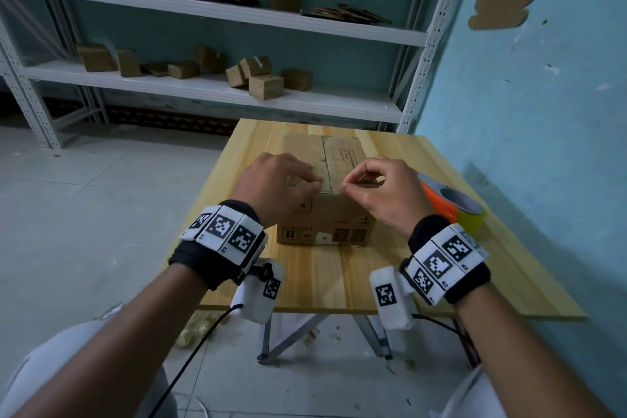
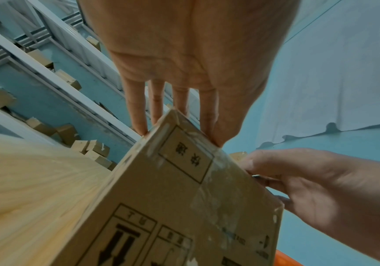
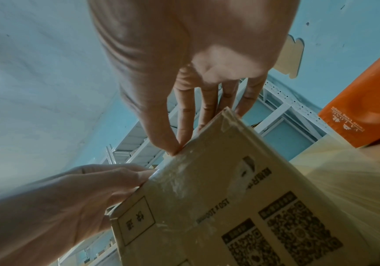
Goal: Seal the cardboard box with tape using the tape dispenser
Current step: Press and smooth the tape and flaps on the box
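Observation:
A closed cardboard box (image 1: 325, 217) stands mid-table, with a strip of clear tape (image 3: 173, 181) running over its front top edge. My left hand (image 1: 314, 184) presses its fairly straight fingertips (image 2: 140, 126) onto the box (image 2: 173, 207) top, left of the seam. Thumb and forefinger of my right hand (image 1: 346, 186) pinch at the tape by the front top edge (image 3: 176, 148), the other fingers curled. The orange tape dispenser (image 1: 436, 198) with its yellowish roll (image 1: 471, 219) lies on the table right of the box, held by neither hand.
The wooden table (image 1: 339, 278) has bare board in front of the box and on the right. A blue wall (image 1: 526, 112) runs close along its right side. White shelving (image 1: 217, 92) with several small cartons stands behind.

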Demonstrator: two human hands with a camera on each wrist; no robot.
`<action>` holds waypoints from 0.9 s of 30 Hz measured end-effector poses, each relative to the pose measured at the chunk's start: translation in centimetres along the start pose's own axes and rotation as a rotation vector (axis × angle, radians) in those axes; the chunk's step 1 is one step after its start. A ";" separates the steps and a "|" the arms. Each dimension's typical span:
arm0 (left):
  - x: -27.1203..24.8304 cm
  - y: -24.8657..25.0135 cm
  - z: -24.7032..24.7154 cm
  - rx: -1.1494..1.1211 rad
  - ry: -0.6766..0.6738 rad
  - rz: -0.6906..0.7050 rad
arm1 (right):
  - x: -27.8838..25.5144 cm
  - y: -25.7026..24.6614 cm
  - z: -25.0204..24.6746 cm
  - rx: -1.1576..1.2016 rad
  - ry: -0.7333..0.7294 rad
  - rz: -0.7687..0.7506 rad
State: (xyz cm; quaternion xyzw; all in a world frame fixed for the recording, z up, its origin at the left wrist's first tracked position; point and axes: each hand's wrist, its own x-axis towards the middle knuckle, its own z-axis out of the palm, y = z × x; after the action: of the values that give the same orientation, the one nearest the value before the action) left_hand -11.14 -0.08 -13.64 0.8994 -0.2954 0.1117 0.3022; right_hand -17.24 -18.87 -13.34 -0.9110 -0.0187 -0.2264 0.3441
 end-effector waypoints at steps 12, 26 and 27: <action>-3.7 3.3 -2.8 0.169 -0.092 -0.020 | -3.5 -3.6 -1.6 -0.148 -0.104 0.022; 2.2 4.2 -4.2 0.201 -0.318 -0.109 | 2.0 -5.8 -1.3 -0.373 -0.354 0.056; 2.5 4.2 -4.3 0.218 -0.335 -0.115 | 2.5 -5.7 -1.3 -0.380 -0.366 0.056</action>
State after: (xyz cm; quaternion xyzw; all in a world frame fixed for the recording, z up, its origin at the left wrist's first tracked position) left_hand -11.72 -1.28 -7.26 0.9481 -0.2759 -0.0257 0.1557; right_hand -16.60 -15.67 -7.91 -0.9852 -0.0128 -0.0476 0.1639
